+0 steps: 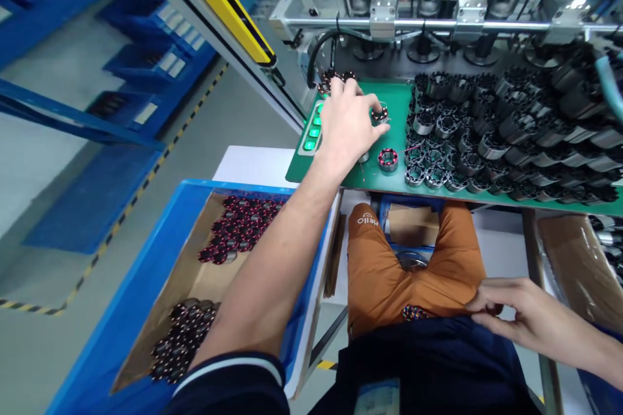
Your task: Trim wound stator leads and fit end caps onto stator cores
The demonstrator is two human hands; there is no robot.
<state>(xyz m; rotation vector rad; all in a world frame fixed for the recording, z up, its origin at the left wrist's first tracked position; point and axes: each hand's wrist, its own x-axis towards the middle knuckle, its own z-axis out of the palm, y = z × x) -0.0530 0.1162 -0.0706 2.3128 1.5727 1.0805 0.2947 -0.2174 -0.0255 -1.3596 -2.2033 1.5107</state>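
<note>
My left hand [348, 113] reaches over the green work surface [350, 175] with its thumb and index finger closed around a small wound motor stator [379, 115]. Its other fingers lie by dark stators with copper ends [327, 83] at the surface's back left corner. A stator with red windings [388, 159] stands just in front of that hand, and another piece is partly hidden under the wrist. Over my right thigh, my right hand [511, 311] has curled fingers, and nothing shows in them.
Rows of bare stator cores [481, 130] fill the surface's right side. Behind them stands a machine with a metal rail [438, 26] and several spindles. Lit green buttons [314, 133] sit at the left. A blue bin [182, 201] holds red-wound and dark stators on cardboard.
</note>
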